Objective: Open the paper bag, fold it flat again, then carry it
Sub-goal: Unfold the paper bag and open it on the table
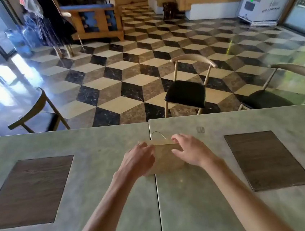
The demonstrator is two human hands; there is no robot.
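Bag [164, 156] lying flat on counter [194, 195], across seam. Left hand [140, 159] and right hand [190, 151] resting on sides, fingers spread, not gripping. Likely light, creasing easily; handle [158, 133] looking best for lifting.

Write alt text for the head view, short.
Both hands, left and right, rest on a small brown paper bag lying flat across the seam between two grey tables, its handle looping out at the far edge. A dark placemat sits on each side; chairs stand on a checkered floor beyond.
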